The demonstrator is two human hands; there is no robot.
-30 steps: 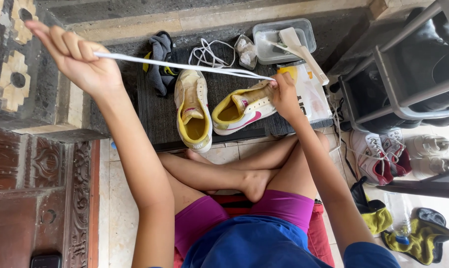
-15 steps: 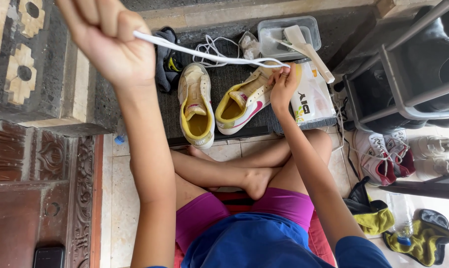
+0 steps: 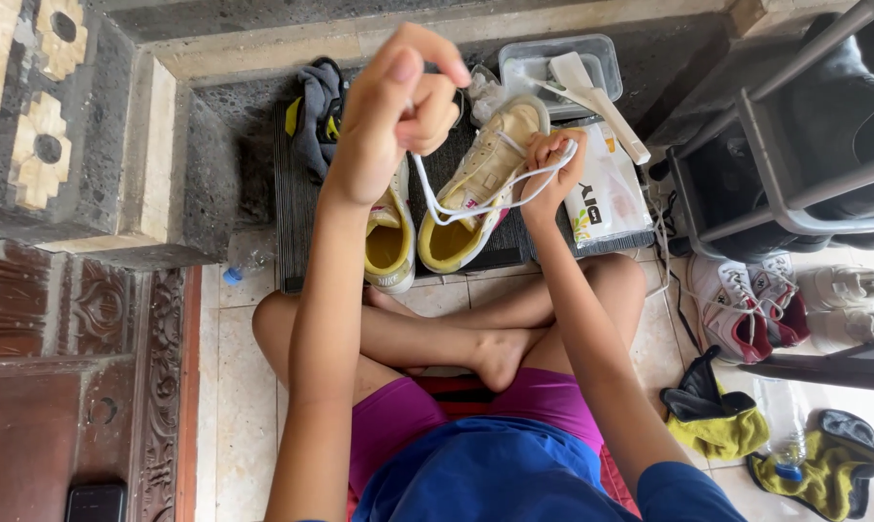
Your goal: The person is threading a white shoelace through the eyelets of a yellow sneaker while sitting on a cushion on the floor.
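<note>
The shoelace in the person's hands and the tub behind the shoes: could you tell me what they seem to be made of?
The shoelace looks like flat woven white fabric: limp, matte, drooping between the left hand and right hand. The tub seems clear, slightly glossy plastic; its walls are see-through.

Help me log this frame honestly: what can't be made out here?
Head view only.
- Left shoe: toe hidden behind the left hand.
- White lace: its end vanishes inside that fist.
- Right shoe: which eyelet the right hand works at is too small to tell.
- Shoe rack: cut off by the right edge.
</note>
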